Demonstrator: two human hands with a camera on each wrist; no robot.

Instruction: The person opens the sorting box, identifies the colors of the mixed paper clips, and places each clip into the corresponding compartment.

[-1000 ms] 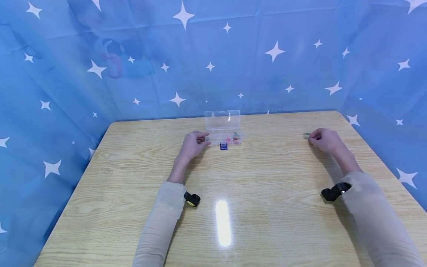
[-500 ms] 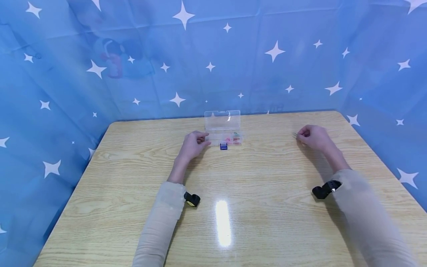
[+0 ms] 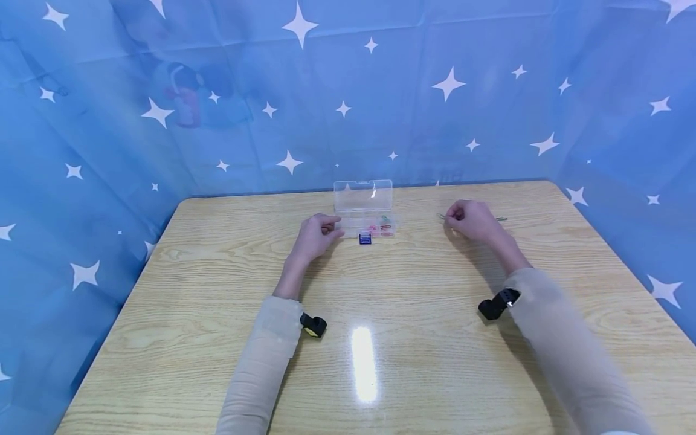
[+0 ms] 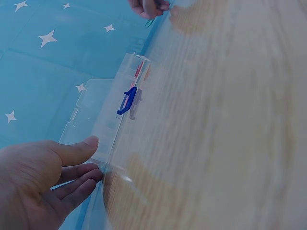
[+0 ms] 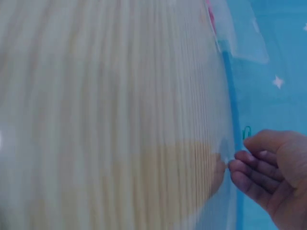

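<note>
Head view | right hand (image 3: 474,220) fingers pinch paper clip (image 3: 441,215), long axis left-right | left hand (image 3: 317,232) fingers touch clear box (image 3: 363,208)

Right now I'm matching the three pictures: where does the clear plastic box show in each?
Head: clear plastic box at the table's far middle, lid up.
Left wrist: centre-left, by the left hand.
Right wrist: top right corner, blurred.
Shared landmark: wooden table.

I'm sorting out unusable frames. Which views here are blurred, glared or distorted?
Head view: sharp, with a bright glare streak on the table. Left wrist view: fisheye bend, smeared wood grain, left hand clear. Right wrist view: heavy blur, only right hand readable.
</note>
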